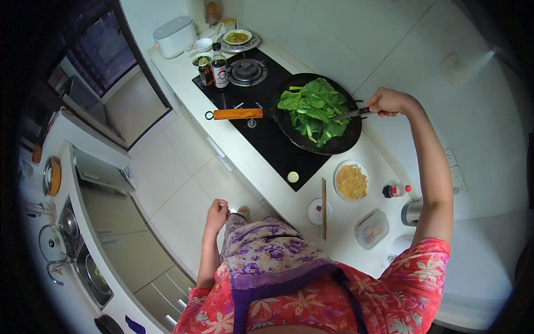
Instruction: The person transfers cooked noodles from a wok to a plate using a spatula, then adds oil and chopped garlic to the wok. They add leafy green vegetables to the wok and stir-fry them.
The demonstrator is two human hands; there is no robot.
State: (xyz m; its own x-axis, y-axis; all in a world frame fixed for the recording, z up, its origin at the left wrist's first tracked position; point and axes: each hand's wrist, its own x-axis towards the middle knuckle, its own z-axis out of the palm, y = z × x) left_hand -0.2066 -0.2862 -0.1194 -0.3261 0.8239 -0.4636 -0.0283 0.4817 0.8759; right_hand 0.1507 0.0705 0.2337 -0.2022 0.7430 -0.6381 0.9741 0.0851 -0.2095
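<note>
My right hand (388, 102) grips the dark handle of a metal spatula (354, 113) above the far right rim of a black frying pan (288, 131). The spatula's blade reaches into a heap of green leafy vegetables (315, 106) in the pan, where its tip is hidden. The pan sits on the right side of a black glass gas hob (267, 140), its orange-brown wooden handle (238, 114) pointing left. My left hand (217, 215) hangs low beside the floral apron (275, 246), its fingers curled, with no object plainly showing in it.
Sauce bottles (220, 69) stand by the left burner (247, 72). To the pan's right are a plate of cooked yellow food (351, 181), chopsticks (324, 208) across a small dish (316, 211), a lidded container (371, 229) and a red-capped bottle (396, 191). Behind, a second counter holds a sink (94, 273).
</note>
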